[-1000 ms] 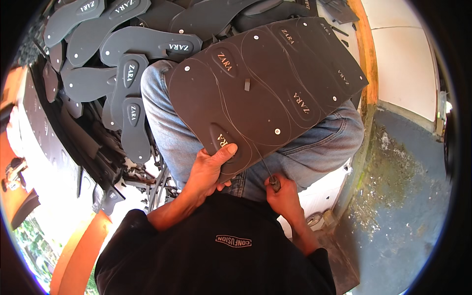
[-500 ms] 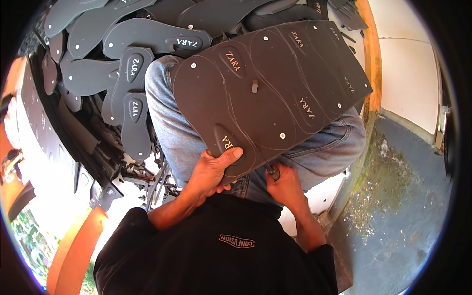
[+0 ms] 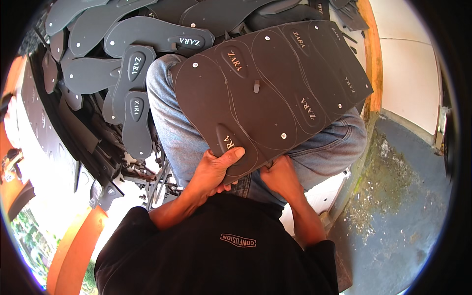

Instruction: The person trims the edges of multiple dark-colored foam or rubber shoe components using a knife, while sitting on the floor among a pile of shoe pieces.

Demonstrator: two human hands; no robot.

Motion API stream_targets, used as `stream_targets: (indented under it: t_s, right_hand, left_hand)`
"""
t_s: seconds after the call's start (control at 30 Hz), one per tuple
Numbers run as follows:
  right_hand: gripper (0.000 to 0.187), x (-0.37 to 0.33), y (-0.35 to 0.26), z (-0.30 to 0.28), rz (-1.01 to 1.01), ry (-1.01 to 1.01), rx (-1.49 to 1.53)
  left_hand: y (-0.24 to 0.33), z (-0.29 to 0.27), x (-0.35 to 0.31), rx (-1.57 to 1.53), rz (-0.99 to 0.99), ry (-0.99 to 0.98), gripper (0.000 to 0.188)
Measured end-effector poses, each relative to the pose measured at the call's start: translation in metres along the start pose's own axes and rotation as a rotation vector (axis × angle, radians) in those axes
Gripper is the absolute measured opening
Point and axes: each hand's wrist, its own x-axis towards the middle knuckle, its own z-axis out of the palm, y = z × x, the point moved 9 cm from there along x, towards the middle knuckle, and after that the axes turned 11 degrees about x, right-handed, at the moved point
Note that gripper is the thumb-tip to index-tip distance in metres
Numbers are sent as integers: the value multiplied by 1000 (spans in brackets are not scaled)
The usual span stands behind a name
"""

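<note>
Across my knees lies a large black foam sheet [image 3: 263, 110] with sole outlines pressed into it, light lettering and white dots. My left hand [image 3: 212, 169] grips its near left corner, thumb on top and fingers underneath. At the near edge my right hand [image 3: 281, 178] is closed in a fist around a dark-handled knife [image 3: 269, 163], mostly hidden by the fingers and the sheet. A cut line runs in from that edge beside the left thumb. A small black scrap [image 3: 256, 86] sits on top of the sheet.
Cut black soles [image 3: 135, 113] lie piled at the far left, with thin offcut strips [image 3: 160, 182] below them. Jeans-covered knees [image 3: 172, 113] hold the sheet up. On the right are an orange-yellow ledge [image 3: 374, 59] and a stained grey floor [image 3: 393, 196].
My right hand has shifted slightly left and up against the sheet's edge, its wrist turning so the knife handle is now mostly covered. My left hand keeps its hold; the sheet barely moves.
</note>
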Motion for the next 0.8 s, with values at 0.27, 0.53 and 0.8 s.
stream_targets:
  t_s: [0.27,0.53,0.8]
  right_hand:
    - [29,8,-12,13,-97,23,103]
    - [28,13,-29,23,-195,119,125]
    - [29,13,-27,19,-163,163,374]
  left_hand:
    - [0,0,0,12,11,2,40]
    - [5,8,-6,-54,-34,-13,37]
    - [6,34,-1,-90,11,-53,39]
